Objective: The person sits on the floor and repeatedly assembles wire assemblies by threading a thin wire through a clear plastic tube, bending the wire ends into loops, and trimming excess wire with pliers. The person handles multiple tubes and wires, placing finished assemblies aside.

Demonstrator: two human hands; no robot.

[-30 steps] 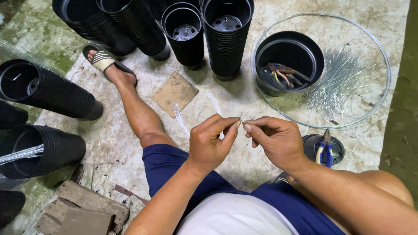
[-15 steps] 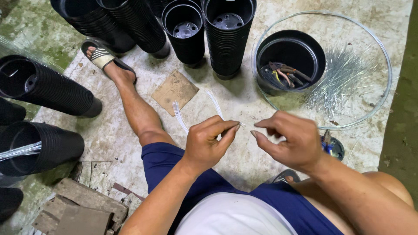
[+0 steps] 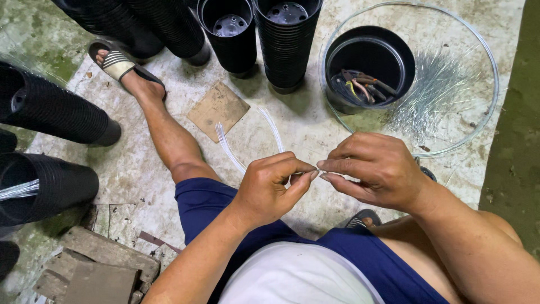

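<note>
- Clear plastic strands (image 3: 247, 147) are looping from the pinch out over the concrete floor (image 3: 140, 169), just past the person's knee.
- L hand (image 3: 270, 188) is pinching the strand ends w/ thumb + forefinger, other fingers curled shut.
- R hand (image 3: 377, 169) is pinching a thin piece at the same spot; fingertips of both hands are now meeting, vs 0.5 s ago when there was a small gap btwn them.
- R hand is sitting a bit lower + closer in than before; L hand is barely changing.
- Floor is showing grey, stained, w/ green patches at the edges.
- Black pot (image 3: 368, 65) w/ pliers inside is standing in a clear round basin (image 3: 478, 50) beside a heap of thin wires (image 3: 433, 95).
- Stacks of black pots (image 3: 287, 39) are standing ahead + lying at left.
- Cardboard scrap (image 3: 218, 110) is lying flat near the sandalled foot (image 3: 121, 67).
</note>
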